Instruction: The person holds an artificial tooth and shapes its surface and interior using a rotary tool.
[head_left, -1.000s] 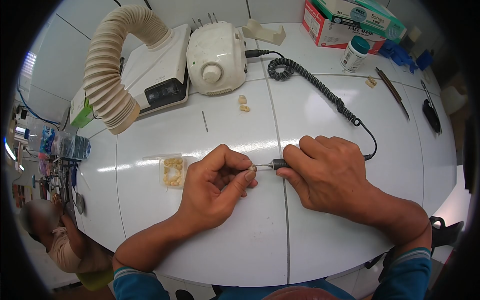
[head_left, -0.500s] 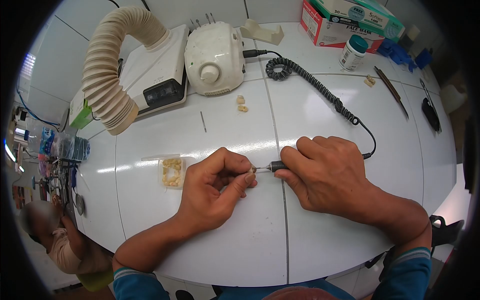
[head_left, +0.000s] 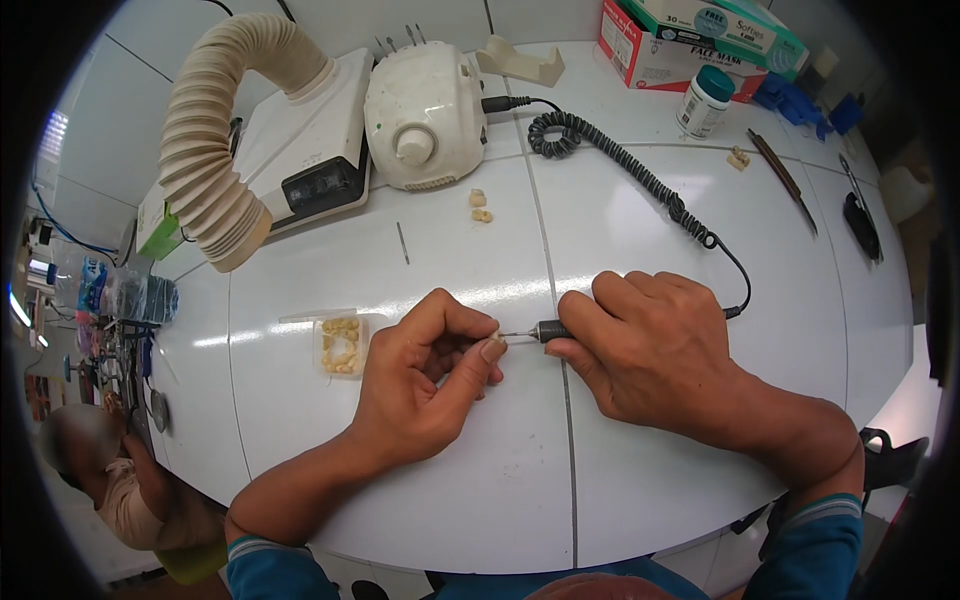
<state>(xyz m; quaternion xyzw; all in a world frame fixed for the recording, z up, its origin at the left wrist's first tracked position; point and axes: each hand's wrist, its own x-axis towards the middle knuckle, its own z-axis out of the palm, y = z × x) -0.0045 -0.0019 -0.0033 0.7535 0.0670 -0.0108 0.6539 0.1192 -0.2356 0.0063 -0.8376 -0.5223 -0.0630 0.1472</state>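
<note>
Between thumb and fingertips my left hand (head_left: 425, 385) pinches a small tooth-shaped piece (head_left: 497, 338), mostly hidden by the fingers. My right hand (head_left: 655, 350) is wrapped round a black rotary handpiece (head_left: 551, 331), whose thin metal bit (head_left: 518, 334) points left and reaches the piece. A coiled black cord (head_left: 645, 180) runs from the handpiece to the white control unit (head_left: 424, 115). Left of my left hand lies an open clear box (head_left: 326, 368) with several yellowish tooth pieces. Two small pieces (head_left: 480, 206) and a loose thin bit (head_left: 402, 243) rest on the white table (head_left: 480, 500).
A ribbed hose (head_left: 200, 130) arches over a white machine at the back left. Mask boxes (head_left: 680, 62), a green-capped bottle (head_left: 705, 102), a brown-handled tool (head_left: 782, 180) and a black-handled tool (head_left: 860, 225) stand or lie at the right. Another person (head_left: 130, 480) sits at the far left.
The view has shifted slightly, so the table items appear a little further left. My left fingers have turned the small piece slightly; the handpiece's bit remains at it.
</note>
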